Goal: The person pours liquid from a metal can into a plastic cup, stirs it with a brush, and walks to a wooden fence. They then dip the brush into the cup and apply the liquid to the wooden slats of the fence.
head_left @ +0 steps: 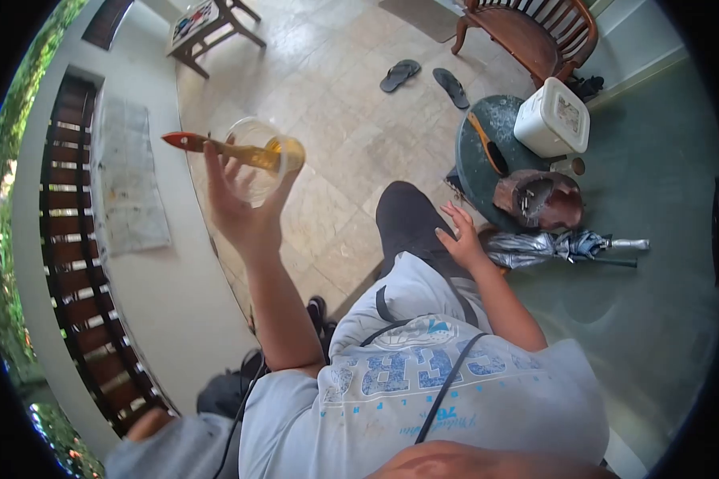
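My left hand (248, 215) is raised and closed round a clear plastic cup (252, 132) with yellowish liquid in it. A brush (188, 142) with a red-tipped handle lies across the cup, held by the same hand. Near my knee, my right hand (461, 237) has its fingers spread and nothing in them. Beside it on the right is a folded silver umbrella (531, 248).
A round green table (475, 172) bears an orange-handled brush (487, 144), a white lidded container (551, 120), a small jar (567, 166) and a brown vessel (539, 199). Beyond are sandals (400, 75) and a wooden chair (519, 36). Another person's grey sleeve (176, 447) is at lower left.
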The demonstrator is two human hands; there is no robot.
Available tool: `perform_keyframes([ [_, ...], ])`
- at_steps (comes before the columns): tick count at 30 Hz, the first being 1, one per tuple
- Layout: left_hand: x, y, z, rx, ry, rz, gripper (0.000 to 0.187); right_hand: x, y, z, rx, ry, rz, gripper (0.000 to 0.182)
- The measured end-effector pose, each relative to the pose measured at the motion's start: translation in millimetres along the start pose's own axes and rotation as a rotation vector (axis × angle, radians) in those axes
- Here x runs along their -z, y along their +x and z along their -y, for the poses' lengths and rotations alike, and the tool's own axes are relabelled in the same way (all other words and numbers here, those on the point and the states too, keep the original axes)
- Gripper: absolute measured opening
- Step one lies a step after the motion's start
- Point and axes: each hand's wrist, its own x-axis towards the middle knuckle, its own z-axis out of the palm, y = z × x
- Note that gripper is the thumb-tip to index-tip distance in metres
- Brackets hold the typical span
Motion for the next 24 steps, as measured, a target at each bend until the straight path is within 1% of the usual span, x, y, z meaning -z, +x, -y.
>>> perform_keyframes([
  [1,-1,23,8,-0.004,0.032,0.051,0.114,-7,15,-19,-0.015,-0.040,-0.004,0.058],
  [2,-7,44,12,-0.014,0.033,0.047,0.114,-5,39,-29,-0.015,-0.083,0.004,0.056],
  [3,-7,61,10,-0.006,0.075,0.039,0.113,0,61,-23,0.081,-0.107,-0.020,0.052],
  [4,-8,83,7,0.014,0.122,0.037,0.112,3,88,-10,0.085,-0.096,-0.008,0.052],
  [6,-5,117,4,0.014,0.157,0.027,0.110,14,137,23,-0.169,0.245,0.101,0.049],
  [8,5,145,-1,0.049,0.326,0.102,0.108,18,186,54,-0.170,0.207,0.152,0.049],
  [9,9,154,-5,0.056,0.343,0.086,0.109,21,209,69,-0.199,0.065,0.264,0.050],
  [10,11,153,-15,0.069,0.347,0.069,0.109,24,223,77,-0.227,-0.078,0.380,0.050],
  [11,14,157,-25,0.110,0.419,0.085,0.109,23,239,91,-0.295,-0.161,0.420,0.051],
  [12,18,162,-36,0.148,0.489,0.102,0.109,23,255,103,-0.288,-0.174,0.435,0.051],
  [14,29,162,-58,0.140,0.586,0.155,0.107,21,278,134,-0.140,-0.191,0.495,0.052],
  [15,37,158,-64,0.154,0.571,0.174,0.107,20,289,153,-0.135,-0.106,0.522,0.054],
  [16,45,153,-63,0.160,0.553,0.190,0.106,19,303,168,-0.118,-0.115,0.535,0.054],
  [18,61,137,-53,0.219,0.572,0.173,0.106,13,332,190,-0.129,-0.132,0.707,0.056],
  [19,67,134,-47,0.248,0.605,0.166,0.109,9,349,198,-0.137,-0.154,0.754,0.057],
  [20,74,137,-36,0.252,0.602,0.157,0.109,0,368,200,-0.134,-0.162,0.759,0.057],
  [22,85,149,-9,0.311,0.613,0.114,0.109,-18,403,187,-0.199,-0.209,0.759,0.056],
  [23,90,161,7,0.364,0.607,0.095,0.110,-24,415,180,-0.233,-0.262,0.685,0.054],
  [24,95,180,22,0.374,0.607,0.102,0.110,-31,426,170,-0.263,-0.306,0.607,0.053],
])
